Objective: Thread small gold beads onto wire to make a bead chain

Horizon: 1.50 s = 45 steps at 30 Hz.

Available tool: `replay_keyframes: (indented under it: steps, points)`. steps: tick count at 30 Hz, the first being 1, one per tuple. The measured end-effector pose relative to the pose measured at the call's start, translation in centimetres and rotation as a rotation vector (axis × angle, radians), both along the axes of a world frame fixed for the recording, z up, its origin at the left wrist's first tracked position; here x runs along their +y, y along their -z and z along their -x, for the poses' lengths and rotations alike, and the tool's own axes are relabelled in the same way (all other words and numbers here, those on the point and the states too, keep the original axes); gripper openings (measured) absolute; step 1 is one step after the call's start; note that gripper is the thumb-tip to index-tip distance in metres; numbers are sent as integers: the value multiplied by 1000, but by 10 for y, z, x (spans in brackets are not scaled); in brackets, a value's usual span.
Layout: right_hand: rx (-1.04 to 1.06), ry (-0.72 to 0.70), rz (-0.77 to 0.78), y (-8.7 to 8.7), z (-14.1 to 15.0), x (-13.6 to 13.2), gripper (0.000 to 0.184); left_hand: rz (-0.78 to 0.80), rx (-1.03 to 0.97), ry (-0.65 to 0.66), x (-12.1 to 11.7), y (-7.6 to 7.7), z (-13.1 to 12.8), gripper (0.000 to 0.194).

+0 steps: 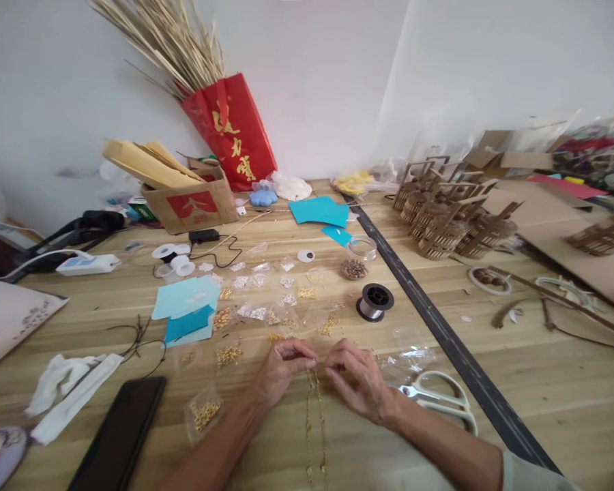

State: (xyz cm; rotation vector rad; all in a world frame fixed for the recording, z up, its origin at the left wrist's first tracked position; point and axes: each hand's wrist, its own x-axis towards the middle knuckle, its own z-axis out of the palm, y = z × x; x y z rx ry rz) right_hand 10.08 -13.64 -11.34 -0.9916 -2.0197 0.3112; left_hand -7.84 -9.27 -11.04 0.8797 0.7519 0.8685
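Note:
A thin gold chain point(308, 426) with small beads or charms hangs in two strands over the table's front part. My left hand point(282, 372) pinches its upper end between thumb and forefinger. Just to the right, my right hand point(361, 382) has its fingers pressed together close to the same end; anything between them is too small to make out. Beyond both hands lie gold findings point(327, 325) in small piles and bags. A pair of scissors point(440, 397) with pale handles rests beside my right wrist, next to crumpled clear plastic bags point(412, 356).
A wire spool point(375, 302) and a dish of mixed beads point(355, 269) stand beyond my right hand. On the left are a black phone point(123, 436), blue paper sheets point(189, 307) and a bag of gold rings point(203, 414). Small woven baskets point(443, 228) crowd the back right.

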Motion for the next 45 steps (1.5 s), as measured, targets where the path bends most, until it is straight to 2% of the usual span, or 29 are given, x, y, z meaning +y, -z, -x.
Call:
replay_keyframes:
  steps: [13, 20, 27, 45]
  points:
    - [7, -7, 14, 1, -1, 2, 7, -5, 50, -6, 1, 0, 0, 19]
    - [-55, 71, 15, 0, -1, 0, 7, -52, 78, -28, 1, 3, 1, 15]
    - [-64, 50, -23, -1, -1, 2, 7, -109, 141, -38, 2, 6, 1, 17]
    - [-93, 38, 12, 4, -2, 3, 4, -124, 111, -15, 2, 11, 2, 11]
